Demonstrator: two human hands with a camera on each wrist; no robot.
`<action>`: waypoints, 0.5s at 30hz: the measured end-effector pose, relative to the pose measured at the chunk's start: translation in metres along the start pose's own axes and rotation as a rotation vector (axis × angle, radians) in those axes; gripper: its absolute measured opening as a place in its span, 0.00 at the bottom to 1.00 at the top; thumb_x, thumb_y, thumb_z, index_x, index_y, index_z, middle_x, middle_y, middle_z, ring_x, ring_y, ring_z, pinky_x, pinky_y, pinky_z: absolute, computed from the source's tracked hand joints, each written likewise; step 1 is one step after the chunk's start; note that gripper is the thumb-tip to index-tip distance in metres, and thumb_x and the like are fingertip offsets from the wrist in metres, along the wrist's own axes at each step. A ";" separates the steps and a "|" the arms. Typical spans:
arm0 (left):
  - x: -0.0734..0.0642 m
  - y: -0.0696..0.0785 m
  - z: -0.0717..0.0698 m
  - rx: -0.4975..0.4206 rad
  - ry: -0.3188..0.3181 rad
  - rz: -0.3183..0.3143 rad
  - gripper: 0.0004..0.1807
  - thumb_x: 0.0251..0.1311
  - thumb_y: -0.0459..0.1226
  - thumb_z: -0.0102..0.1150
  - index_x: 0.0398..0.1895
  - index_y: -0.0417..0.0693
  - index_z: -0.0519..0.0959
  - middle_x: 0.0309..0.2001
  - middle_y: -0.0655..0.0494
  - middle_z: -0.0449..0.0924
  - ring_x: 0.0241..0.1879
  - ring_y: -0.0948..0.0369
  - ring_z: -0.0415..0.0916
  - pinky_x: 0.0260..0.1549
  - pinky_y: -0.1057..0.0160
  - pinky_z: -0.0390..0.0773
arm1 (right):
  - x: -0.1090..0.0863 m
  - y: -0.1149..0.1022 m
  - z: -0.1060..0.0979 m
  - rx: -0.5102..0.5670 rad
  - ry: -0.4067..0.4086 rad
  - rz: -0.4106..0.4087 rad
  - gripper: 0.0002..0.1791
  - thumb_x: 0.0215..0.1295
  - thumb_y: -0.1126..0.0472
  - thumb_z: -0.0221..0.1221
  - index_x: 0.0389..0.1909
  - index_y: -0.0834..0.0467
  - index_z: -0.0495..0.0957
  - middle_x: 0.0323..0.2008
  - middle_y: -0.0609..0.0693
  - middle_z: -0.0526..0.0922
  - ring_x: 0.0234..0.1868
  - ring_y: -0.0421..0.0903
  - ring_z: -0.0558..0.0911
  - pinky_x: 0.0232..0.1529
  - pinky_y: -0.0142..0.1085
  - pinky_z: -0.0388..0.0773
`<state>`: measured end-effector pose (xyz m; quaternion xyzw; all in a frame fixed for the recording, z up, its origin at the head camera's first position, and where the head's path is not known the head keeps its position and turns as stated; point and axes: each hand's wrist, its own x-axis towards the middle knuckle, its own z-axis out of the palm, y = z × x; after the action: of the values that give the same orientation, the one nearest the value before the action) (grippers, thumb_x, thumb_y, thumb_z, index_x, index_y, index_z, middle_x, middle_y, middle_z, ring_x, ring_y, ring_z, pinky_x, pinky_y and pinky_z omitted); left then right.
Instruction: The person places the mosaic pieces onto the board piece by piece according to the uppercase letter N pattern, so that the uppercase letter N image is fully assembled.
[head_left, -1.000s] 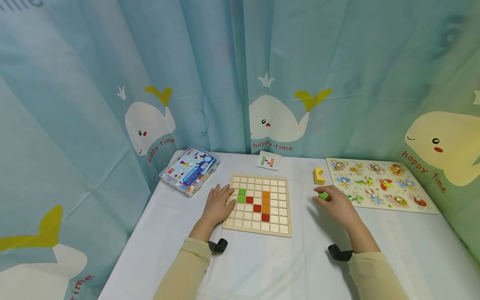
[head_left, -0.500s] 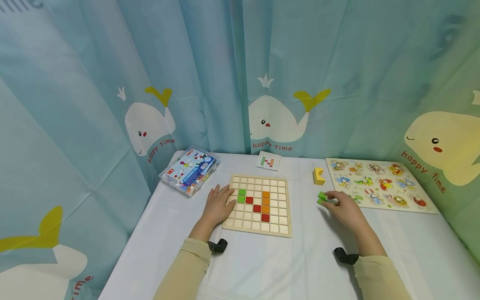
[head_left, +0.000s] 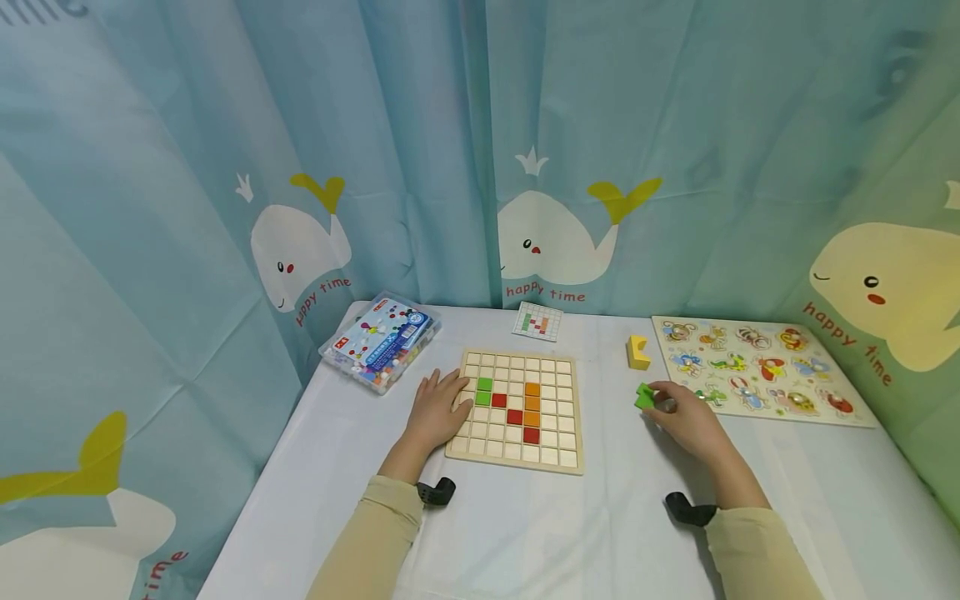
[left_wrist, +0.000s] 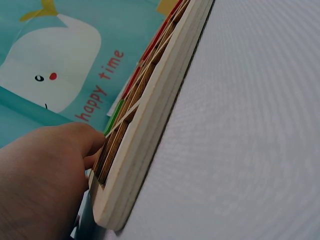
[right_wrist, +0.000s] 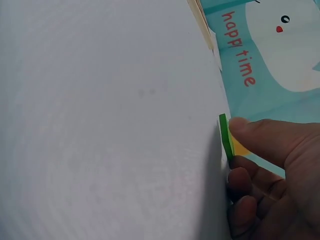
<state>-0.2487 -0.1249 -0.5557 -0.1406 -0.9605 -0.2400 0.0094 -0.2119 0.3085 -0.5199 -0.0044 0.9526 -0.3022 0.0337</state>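
Observation:
A wooden grid board (head_left: 459,447) lies on the table with green tiles (head_left: 484,392), red tiles (head_left: 514,417) and orange tiles (head_left: 532,404) in some of its squares. My left hand (head_left: 437,408) rests on the board's left edge, fingers extended and thumb over the rim. In the left wrist view, that hand (left_wrist: 45,175) is at the board's corner. To the right of the board, my right hand (head_left: 686,419) pinches a small green tile (head_left: 643,397) close over the table. The right wrist view shows this green tile (right_wrist: 226,136) on edge between thumb and fingers.
A yellow block (head_left: 638,353) with a curved notch stands beyond my right hand. Behind it to the right lies an insect puzzle board (head_left: 765,367). A pattern card (head_left: 537,322) sits behind the grid board, and a clear plastic case (head_left: 381,342) at the back left.
My right hand has shifted slightly right and toward me, and more of the green tile shows at its fingertips. The left hand and the board stay where they were.

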 end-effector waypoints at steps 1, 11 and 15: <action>0.000 0.000 0.000 0.000 0.001 0.000 0.28 0.72 0.52 0.47 0.71 0.54 0.69 0.75 0.53 0.61 0.78 0.43 0.46 0.77 0.43 0.42 | 0.000 0.000 0.000 -0.002 0.002 0.002 0.31 0.66 0.56 0.63 0.66 0.63 0.68 0.53 0.64 0.76 0.38 0.48 0.77 0.31 0.35 0.74; 0.001 0.000 0.001 0.002 0.011 0.000 0.28 0.71 0.52 0.47 0.71 0.54 0.69 0.75 0.53 0.62 0.78 0.43 0.46 0.77 0.43 0.42 | 0.004 0.001 0.004 -0.034 0.038 0.006 0.28 0.66 0.59 0.62 0.65 0.63 0.68 0.52 0.63 0.76 0.44 0.53 0.76 0.39 0.43 0.73; 0.001 -0.001 0.001 0.000 0.012 0.001 0.28 0.71 0.52 0.47 0.71 0.54 0.69 0.75 0.53 0.62 0.78 0.43 0.46 0.77 0.43 0.42 | 0.005 0.002 0.005 -0.041 0.047 0.008 0.27 0.66 0.59 0.62 0.64 0.63 0.69 0.51 0.63 0.76 0.43 0.52 0.76 0.38 0.41 0.72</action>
<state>-0.2495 -0.1245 -0.5572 -0.1397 -0.9603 -0.2410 0.0154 -0.2160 0.3067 -0.5257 0.0056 0.9592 -0.2825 0.0125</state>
